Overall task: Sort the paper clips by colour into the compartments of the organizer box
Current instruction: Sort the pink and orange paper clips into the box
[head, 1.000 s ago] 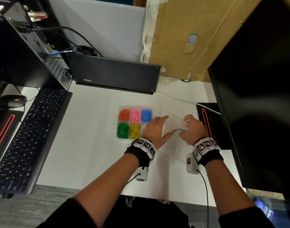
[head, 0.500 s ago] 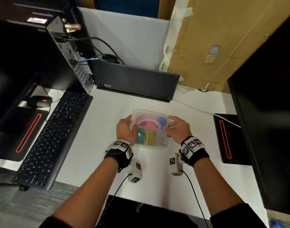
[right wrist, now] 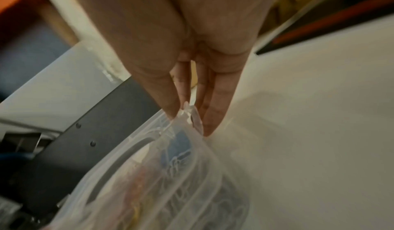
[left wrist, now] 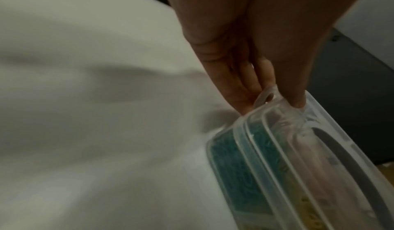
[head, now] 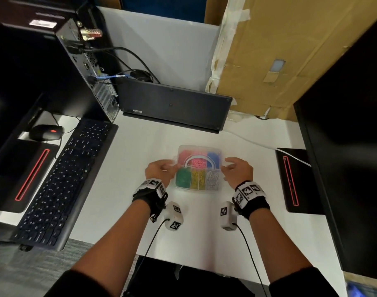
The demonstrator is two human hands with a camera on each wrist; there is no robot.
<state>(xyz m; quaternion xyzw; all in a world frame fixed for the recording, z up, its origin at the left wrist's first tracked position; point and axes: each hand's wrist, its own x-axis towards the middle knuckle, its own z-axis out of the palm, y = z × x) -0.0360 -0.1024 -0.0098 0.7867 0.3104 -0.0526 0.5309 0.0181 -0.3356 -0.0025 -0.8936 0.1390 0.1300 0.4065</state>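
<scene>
In the left wrist view the left hand [left wrist: 245, 51] reaches down from the top edge, its thumb and fingers [left wrist: 232, 88] pinching the small clear tab [left wrist: 265, 97] at the corner of the organizer box [left wrist: 298, 166]. The box runs off to the lower right with its translucent lid [left wrist: 332, 149] on. Green paper clips [left wrist: 226, 162] show through its side wall, and a little yellow shows farther along. The white counter [left wrist: 95, 115], blurred and shadowed, fills the left.
</scene>
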